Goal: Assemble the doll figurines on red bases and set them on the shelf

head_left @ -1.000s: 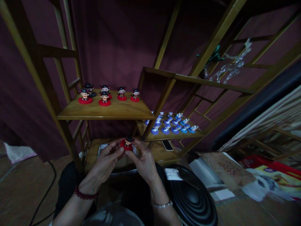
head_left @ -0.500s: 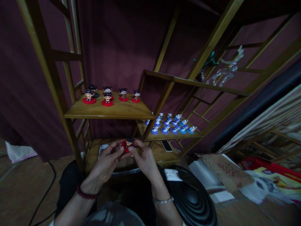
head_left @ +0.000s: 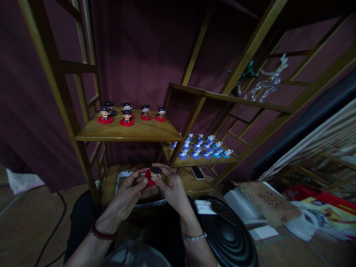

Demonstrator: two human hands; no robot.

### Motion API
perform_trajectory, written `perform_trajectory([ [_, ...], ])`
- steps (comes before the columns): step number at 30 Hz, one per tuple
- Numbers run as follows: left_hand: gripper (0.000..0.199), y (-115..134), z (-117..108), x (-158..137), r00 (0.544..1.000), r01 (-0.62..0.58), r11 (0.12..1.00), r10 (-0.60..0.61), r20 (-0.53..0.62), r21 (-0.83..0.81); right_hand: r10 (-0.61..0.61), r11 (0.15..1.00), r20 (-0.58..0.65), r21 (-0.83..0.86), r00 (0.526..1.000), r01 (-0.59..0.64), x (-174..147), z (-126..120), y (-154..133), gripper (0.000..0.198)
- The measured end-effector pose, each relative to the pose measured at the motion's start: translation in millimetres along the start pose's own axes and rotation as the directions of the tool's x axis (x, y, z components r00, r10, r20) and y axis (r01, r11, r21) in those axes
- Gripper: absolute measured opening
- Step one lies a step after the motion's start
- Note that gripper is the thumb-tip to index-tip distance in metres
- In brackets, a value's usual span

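Between my two hands is a small black-haired figurine with a red round base. My left hand pinches the red base from the left. My right hand grips the figurine's body from the right, its thumb across the front and partly hiding it. Both hands are above the lowest shelf, over a white-edged tray or box that my hands partly cover. Ahead, on the upper left shelf, several similar figurines stand upright, most on red bases and one at the back on a dark base.
Purple and blue figurines stand in rows on the middle right shelf. A phone lies on the lowest shelf. A clear deer ornament stands higher up. Right of my legs are a black ribbed round object and boxes on the floor.
The figurine has turned and tilted slightly in my hands and sits a little lower, with my fingers shifted around it. The figurines on the shelves have not moved.
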State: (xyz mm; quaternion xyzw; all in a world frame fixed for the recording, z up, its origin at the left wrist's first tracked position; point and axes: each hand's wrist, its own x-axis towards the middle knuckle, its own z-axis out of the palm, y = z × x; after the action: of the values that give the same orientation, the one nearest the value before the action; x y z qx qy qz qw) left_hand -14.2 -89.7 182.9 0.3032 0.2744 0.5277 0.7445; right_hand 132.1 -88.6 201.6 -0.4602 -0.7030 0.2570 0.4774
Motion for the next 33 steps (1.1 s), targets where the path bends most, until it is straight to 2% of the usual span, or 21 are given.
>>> perform_trajectory([
  [6,0.025,-3.2,-0.6,0.4,1.000,0.002,1.000,-0.002,0.002,0.001,-0.018,1.000,0.045,-0.015,0.999,0.019,0.7,-5.5,-1.2,0.012],
  [15,0.028,-3.5,2.9,1.6,1.000,-0.023,0.999,0.023,-0.008,-0.023,0.020,0.996,-0.001,0.083,1.000,-0.020,-2.4,-2.2,5.2,0.016],
  [24,0.028,2.5,8.0,4.6,0.997,-0.070,0.997,0.069,-0.035,-0.027,0.010,1.000,-0.004,0.010,1.000,-0.010,-4.8,-3.6,4.3,0.031],
  [33,0.027,2.7,11.3,5.0,0.998,-0.062,0.998,0.062,-0.028,0.003,-0.017,0.998,-0.037,-0.065,0.999,0.015,-4.3,-4.9,-0.7,0.028],
])
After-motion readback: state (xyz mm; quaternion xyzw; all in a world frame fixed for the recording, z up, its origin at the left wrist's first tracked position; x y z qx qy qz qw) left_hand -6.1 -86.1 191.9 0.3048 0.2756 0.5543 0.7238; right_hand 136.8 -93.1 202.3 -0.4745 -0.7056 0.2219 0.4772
